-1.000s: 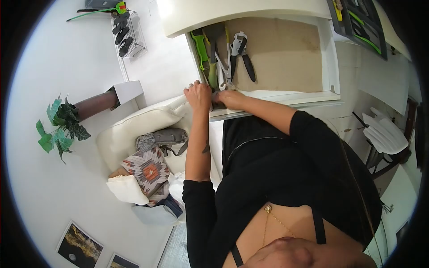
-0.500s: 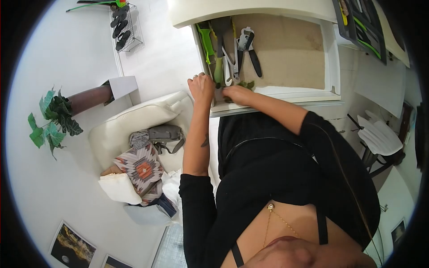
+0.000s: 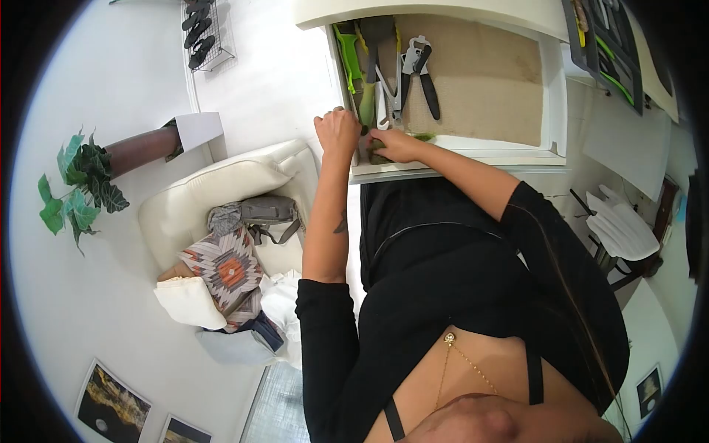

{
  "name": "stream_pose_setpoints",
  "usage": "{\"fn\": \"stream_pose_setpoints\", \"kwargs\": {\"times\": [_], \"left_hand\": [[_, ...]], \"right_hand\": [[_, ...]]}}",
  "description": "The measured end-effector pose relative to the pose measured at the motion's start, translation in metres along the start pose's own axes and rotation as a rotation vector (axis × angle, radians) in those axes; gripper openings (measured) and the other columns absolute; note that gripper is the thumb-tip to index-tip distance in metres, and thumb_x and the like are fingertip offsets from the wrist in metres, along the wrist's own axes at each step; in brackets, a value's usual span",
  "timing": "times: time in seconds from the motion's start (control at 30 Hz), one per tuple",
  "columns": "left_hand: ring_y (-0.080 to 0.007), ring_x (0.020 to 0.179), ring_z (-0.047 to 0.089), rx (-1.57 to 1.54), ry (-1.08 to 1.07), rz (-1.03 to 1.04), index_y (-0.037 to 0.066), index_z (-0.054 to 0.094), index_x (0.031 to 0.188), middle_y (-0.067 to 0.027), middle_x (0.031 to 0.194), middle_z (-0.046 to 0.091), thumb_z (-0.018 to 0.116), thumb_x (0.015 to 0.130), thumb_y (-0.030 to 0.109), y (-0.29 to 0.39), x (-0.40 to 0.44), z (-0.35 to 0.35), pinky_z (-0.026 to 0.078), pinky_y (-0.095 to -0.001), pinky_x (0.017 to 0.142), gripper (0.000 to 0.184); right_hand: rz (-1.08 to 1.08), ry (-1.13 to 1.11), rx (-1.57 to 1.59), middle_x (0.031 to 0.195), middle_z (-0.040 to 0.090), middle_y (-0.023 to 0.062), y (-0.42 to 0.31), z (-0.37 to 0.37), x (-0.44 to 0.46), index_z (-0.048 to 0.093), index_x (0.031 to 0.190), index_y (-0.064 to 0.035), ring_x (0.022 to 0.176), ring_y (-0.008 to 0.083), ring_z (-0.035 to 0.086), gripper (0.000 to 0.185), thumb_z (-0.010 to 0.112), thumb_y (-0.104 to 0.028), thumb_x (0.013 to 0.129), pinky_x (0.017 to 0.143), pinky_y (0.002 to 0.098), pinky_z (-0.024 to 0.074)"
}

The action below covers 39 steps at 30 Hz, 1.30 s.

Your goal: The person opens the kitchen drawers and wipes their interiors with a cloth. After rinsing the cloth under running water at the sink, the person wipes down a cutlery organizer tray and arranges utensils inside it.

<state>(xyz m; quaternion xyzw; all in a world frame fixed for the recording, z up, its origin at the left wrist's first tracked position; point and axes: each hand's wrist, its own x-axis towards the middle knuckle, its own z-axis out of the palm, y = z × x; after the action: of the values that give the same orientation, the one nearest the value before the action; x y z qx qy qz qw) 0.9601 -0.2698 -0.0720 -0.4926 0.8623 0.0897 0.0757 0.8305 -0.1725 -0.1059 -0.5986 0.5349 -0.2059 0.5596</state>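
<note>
My left hand (image 3: 338, 131) is closed over the left side wall of a pulled-out drawer (image 3: 473, 161), near its front corner. My right hand (image 3: 396, 145) reaches into the front left corner, its fingers bent together around something I cannot make out. Small green and dark material (image 3: 425, 137) shows beside that hand. Just beyond my hands lie a spatula with a green handle (image 3: 367, 103), a bright green tool (image 3: 348, 59), a white-handled utensil (image 3: 382, 111), tongs (image 3: 398, 96) and a can opener with black handles (image 3: 425, 85).
A dark organizer tray (image 3: 602, 52) with utensils is at the upper right. On the left, a cream armchair (image 3: 221, 173) bears a grey bag (image 3: 269, 209) and a patterned cushion (image 3: 225, 266). A potted plant (image 3: 81, 192) stands farther left, and a wire rack (image 3: 214, 44) holds black shoes.
The view has shifted slightly, moving the drawer a little to the right in the picture. My right hand has stayed in the corner with its wrist slightly raised. The left still rests on the wall.
</note>
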Motion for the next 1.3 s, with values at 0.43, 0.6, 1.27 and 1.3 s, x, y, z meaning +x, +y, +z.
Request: {"fn": "stream_pose_setpoints", "kwargs": {"times": [0.43, 0.6, 1.27, 1.3], "left_hand": [[-0.0246, 0.065, 0.063, -0.097, 0.005, -0.04, 0.009, 0.065, 0.062, -0.0075, 0.073, 0.065, 0.057, 0.074, 0.018, 0.001, 0.001, 0.001, 0.04, -0.0397, 0.065, 0.017], [-0.0284, 0.062, 0.062, -0.091, -0.019, -0.035, 0.013, 0.068, 0.064, -0.0102, 0.07, 0.064, 0.06, 0.069, 0.019, -0.005, 0.003, 0.004, 0.045, -0.04, 0.06, 0.012], [-0.0254, 0.072, 0.062, 0.002, -0.083, -0.041, 0.016, 0.069, 0.073, -0.0068, 0.08, 0.064, 0.055, 0.074, 0.024, 0.006, -0.002, -0.002, 0.043, -0.0414, 0.067, 0.016], [-0.0254, 0.071, 0.062, 0.021, -0.078, -0.05, 0.016, 0.069, 0.073, -0.0066, 0.08, 0.063, 0.055, 0.074, 0.023, 0.005, -0.005, 0.0, 0.043, -0.0412, 0.067, 0.016]], "right_hand": [[0.069, -0.101, -0.416, 0.093, 0.056, 0.0179, -0.018, -0.016, -0.032, 0.053, 0.091, -0.0001, 0.096, 0.0353, 0.054, 0.035, 0.07, -0.004, 0.061, 0.082, 0.0407, 0.0442], [-0.013, 0.143, -0.346, 0.091, 0.058, 0.0228, -0.055, 0.038, 0.01, 0.056, 0.081, 0.0057, 0.088, 0.0362, 0.058, 0.022, 0.066, -0.008, 0.067, 0.078, 0.0411, 0.0479], [0.466, -0.124, -0.377, 0.086, 0.062, 0.0169, 0.097, -0.201, -0.241, 0.059, 0.088, -0.0021, 0.082, 0.0341, 0.06, 0.042, 0.077, -0.016, 0.053, 0.073, 0.0391, 0.048], [0.551, -0.212, -0.496, 0.087, 0.063, 0.0171, 0.097, -0.218, -0.255, 0.059, 0.088, -0.002, 0.084, 0.0342, 0.06, 0.038, 0.075, -0.013, 0.055, 0.073, 0.0394, 0.0483]]}}
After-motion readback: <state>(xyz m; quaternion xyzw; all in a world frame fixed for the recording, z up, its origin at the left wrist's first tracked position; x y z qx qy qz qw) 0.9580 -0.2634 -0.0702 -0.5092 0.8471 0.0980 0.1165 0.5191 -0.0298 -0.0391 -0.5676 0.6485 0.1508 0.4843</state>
